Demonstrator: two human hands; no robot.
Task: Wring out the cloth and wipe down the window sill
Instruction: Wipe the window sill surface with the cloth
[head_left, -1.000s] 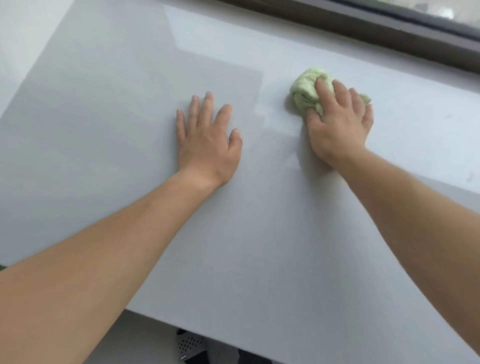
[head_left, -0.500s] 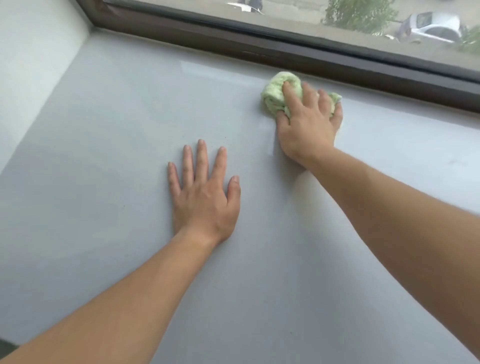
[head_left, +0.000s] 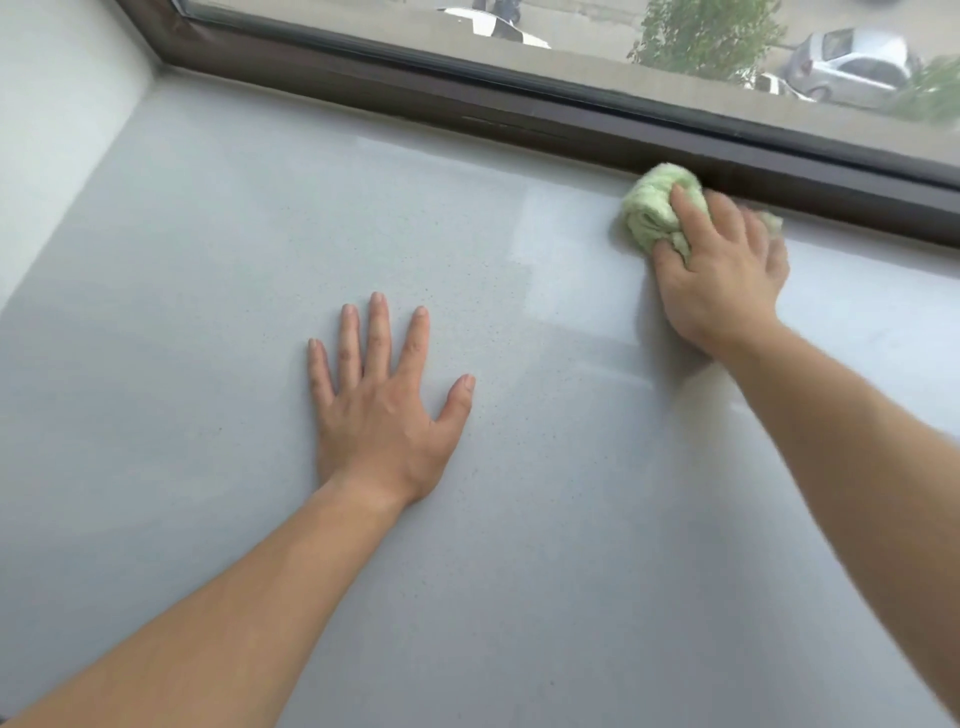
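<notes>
A bunched light green cloth (head_left: 652, 210) lies on the pale grey window sill (head_left: 208, 249), pressed against the foot of the dark window frame at the upper right. My right hand (head_left: 722, 270) lies on top of the cloth with its fingers curled over it, hiding the cloth's right part. My left hand (head_left: 382, 405) rests flat on the sill in the middle, palm down, fingers spread, holding nothing. It is well apart from the cloth, to its lower left.
The dark brown window frame (head_left: 467, 104) runs along the far edge of the sill. A white side wall (head_left: 57, 124) closes the sill on the left. Through the glass I see a street with parked cars (head_left: 852, 65) and a tree.
My right hand has pushed the cloth away from me until it meets the window frame. My left hand stays flat on the sill. The view has tilted up, showing more window.
</notes>
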